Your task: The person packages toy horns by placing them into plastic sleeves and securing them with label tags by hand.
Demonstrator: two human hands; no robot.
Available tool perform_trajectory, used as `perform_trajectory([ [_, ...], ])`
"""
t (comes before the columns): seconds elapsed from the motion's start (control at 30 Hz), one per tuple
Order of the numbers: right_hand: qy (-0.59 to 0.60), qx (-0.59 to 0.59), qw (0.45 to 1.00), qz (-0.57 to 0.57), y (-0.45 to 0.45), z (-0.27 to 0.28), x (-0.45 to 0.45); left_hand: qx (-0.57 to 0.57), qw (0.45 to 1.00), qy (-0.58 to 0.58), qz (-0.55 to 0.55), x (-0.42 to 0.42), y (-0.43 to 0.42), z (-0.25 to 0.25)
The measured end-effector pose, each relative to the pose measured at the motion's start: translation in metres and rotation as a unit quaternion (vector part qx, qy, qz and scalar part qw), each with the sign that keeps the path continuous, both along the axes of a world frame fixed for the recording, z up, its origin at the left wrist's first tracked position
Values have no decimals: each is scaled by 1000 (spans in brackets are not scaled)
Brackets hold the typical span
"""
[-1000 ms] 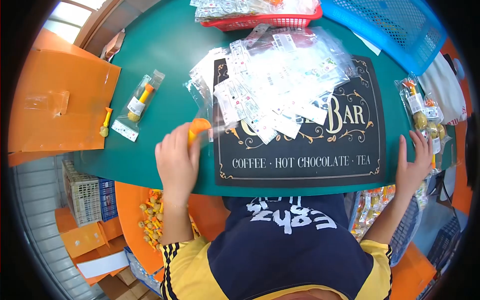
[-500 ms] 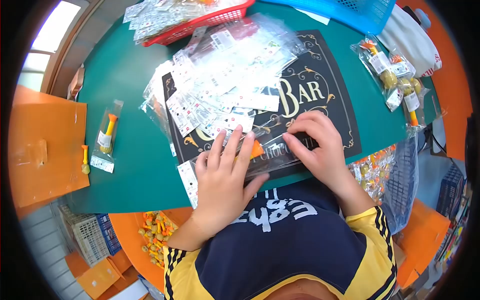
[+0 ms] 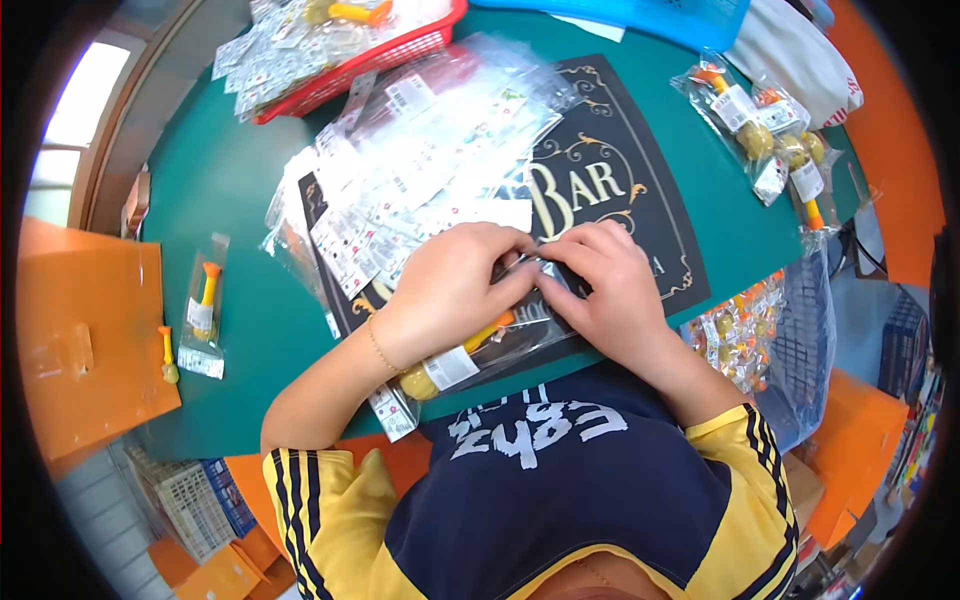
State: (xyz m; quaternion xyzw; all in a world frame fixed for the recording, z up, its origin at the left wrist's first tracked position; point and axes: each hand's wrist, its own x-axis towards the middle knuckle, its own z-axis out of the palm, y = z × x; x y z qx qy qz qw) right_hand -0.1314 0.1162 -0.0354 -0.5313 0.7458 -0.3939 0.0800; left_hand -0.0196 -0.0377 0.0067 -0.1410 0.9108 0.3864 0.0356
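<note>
Head view: left hand point(image 3: 450, 283) and right hand point(image 3: 608, 285) are both half-curled, pinching one clear bag point(image 3: 535, 335) with one toy point(image 3: 420, 383) in it, just below the left. Further left of that hand: one bagged toy point(image 3: 204, 305), one loose toy point(image 3: 168, 358).

The table under the work has a smooth green surface point(image 3: 235, 400) with a low sheen, and the flat black printed mat point(image 3: 625, 240) on it looks matt. The loose pile of clear plastic packets with printed white labels point(image 3: 420, 150) is thin, creased and glossy, throwing bright glare. The see-through bag with an orange-and-yellow item inside point(image 3: 510, 345) shines in streaks. The red perforated basket point(image 3: 375, 72) and blue perforated basket point(image 3: 640, 15) look like hard plastic. The navy-and-yellow shirt point(image 3: 540, 490) is soft, wrinkled cloth.
</note>
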Motion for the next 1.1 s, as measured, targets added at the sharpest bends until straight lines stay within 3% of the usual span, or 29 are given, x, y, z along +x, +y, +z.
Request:
perform_trajectory([
  [0.13, -14, -26, 1000, -7, -1, -3, -3, 57, 997, -10, 41, 2, -2, -16],
  [0.2, -18, -33, 999, -15, -3, -3, -2, 109, 990, 37, 80, 7, -2, -25],
  [0.33, 67, -71, 995, -38, -6, -2, 3, 152, 980, 65, 110, 10, 3, -29],
  [0.43, 88, -73, 993, -36, -7, 1, 2, 115, 984, 82, 111, 10, 6, -26],
  [0.53, 70, -61, 995, -29, -8, 3, -5, 14, 986, 165, 29, 12, 6, -29],
  [0.63, 57, -68, 995, -51, 1, 10, -26, 73, 981, 158, 84, 16, 8, -31],
  [0.7, 29, -63, 992, -104, 19, 19, -42, 163, 974, 87, 130, 17, 0, -28],
  [0.87, -62, 24, 987, -143, 68, 47, -60, 229, 955, 120, 147, 12, 9, -27],
  [1.0, -25, -45, 999, -17, 52, 53, -35, 186, 968, 121, 119, 9, 15, -30],
  [1.1, 18, -81, 997, 3, 20, 36, -15, 183, 964, 149, 120, 11, 17, -29],
])
